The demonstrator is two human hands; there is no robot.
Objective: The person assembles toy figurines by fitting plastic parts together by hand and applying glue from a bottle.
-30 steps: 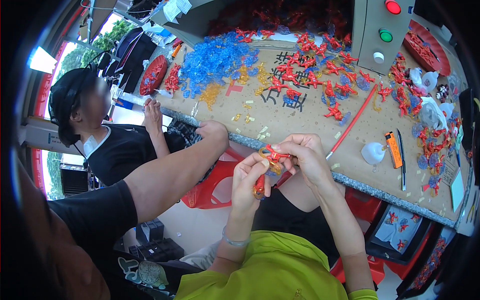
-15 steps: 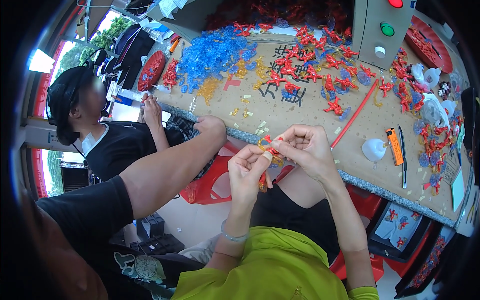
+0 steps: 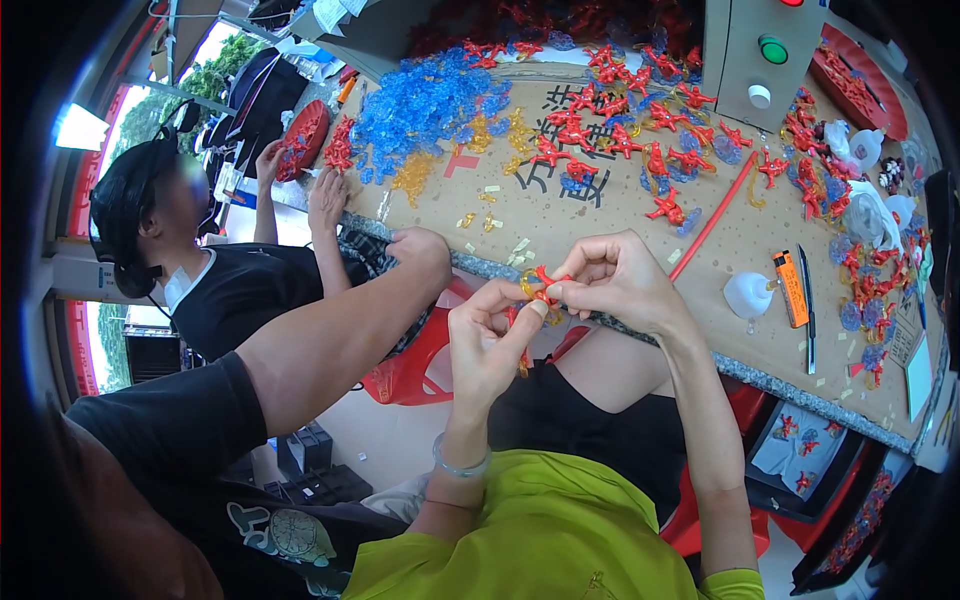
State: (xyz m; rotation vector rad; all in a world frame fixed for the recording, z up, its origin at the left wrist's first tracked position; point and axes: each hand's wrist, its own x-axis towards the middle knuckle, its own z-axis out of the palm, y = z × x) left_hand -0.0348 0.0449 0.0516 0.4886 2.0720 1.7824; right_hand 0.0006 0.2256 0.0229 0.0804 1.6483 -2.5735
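Note:
A small red plastic figure (image 3: 543, 287) with a clear yellow ring-like piece (image 3: 527, 284) is pinched between my two hands, in front of the table's near edge. My left hand (image 3: 488, 338) grips it from below between thumb and fingers. More red and yellow plastic shows under the left fingers, partly hidden. My right hand (image 3: 617, 284) pinches the red part with thumb and forefinger. Finished-looking red figures (image 3: 668, 206) with clear blue bases lie scattered on the table beyond my hands.
Blue pieces (image 3: 420, 112) and yellow pieces (image 3: 413, 180) are heaped farther left. At right lie a red rod (image 3: 715, 215), a white squeeze bottle (image 3: 748, 296), an orange cutter (image 3: 791, 288) and a red tray (image 3: 885, 112). A co-worker (image 3: 245, 295) sits left, near another red tray (image 3: 303, 135).
My hands have shifted slightly, and the red figure sits at a different tilt between my fingers. The co-worker's hands have moved apart, one reaching to the red tray.

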